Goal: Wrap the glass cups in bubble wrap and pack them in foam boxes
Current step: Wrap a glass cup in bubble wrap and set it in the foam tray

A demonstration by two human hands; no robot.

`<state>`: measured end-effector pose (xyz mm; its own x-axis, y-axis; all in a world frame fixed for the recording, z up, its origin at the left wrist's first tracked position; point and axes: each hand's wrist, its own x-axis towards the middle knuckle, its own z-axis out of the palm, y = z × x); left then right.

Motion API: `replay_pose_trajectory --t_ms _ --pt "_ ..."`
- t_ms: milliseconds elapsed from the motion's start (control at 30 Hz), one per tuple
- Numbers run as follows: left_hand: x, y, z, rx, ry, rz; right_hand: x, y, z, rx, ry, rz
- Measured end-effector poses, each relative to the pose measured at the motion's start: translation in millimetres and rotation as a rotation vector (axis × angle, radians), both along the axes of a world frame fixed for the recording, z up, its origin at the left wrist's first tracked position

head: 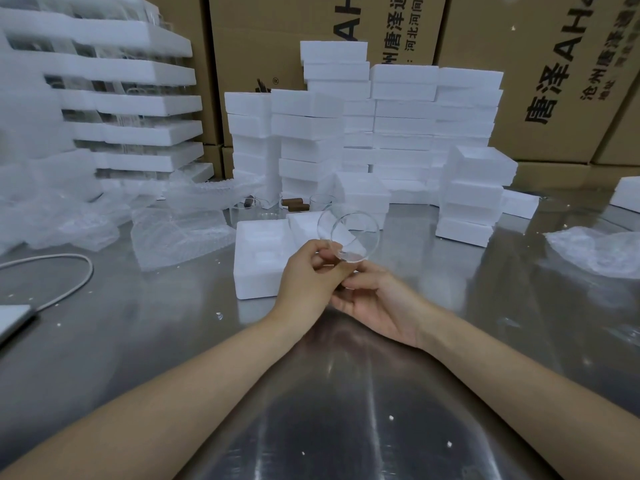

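We've glass cup (349, 237) pinched in left hand (311, 271) grip; right hand (381, 306) grip slack, fingers by cup base, abv tabletop (398, 403).

A brushed stainless-steel table (346, 393) is seen across the foreground, its surface dotted with small white crumbs (391, 417). A white cable (91, 271) is looped on it at the left and is led toward the corner of a flat grey device (12, 320), which is cut off by the frame edge. Two brown cylinders (292, 203), possibly corks, are laid side by side further back. Brown cardboard cartons (554, 98), printed with black Chinese characters, are stacked along the rear.
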<state>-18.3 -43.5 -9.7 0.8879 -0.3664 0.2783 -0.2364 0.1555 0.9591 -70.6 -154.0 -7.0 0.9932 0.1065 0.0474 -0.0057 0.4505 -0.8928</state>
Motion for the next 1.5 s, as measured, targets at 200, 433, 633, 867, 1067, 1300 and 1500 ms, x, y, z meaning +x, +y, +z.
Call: replay_pose_trajectory --t_ms 200,433,633,867,1067,1300,1500 --pt "1.4 1.0 2.8 -0.047 0.022 0.05 0.9 3.9 -2.0 -0.037 -0.029 -0.084" --pt "2.6 -2.0 -0.8 0.013 -0.065 0.091 1.1 1.7 -2.4 -0.042 -0.043 -0.049" --pt "2.8 -2.8 -3.0 0.054 -0.061 0.085 3.7 2.6 -4.7 -0.049 -0.058 -0.03" --pt "4.0 -1.6 -0.2 0.014 0.025 0.044 1.2 2.7 -2.8 -0.067 -0.024 -0.011" --pt "3.6 -1.5 -0.5 -0.013 0.041 0.0 0.3 2.8 -2.5 -0.109 -0.033 -0.034" --pt "2.4 -1.7 -3.3 -0.105 -0.026 -0.098 -1.2 0.7 -0.5 -0.537 -0.164 -0.308" --pt "4.1 1.5 -2.2 -0.125 -0.132 -0.084 -3.1 -5.2 6.1 -0.568 -0.27 -0.593"
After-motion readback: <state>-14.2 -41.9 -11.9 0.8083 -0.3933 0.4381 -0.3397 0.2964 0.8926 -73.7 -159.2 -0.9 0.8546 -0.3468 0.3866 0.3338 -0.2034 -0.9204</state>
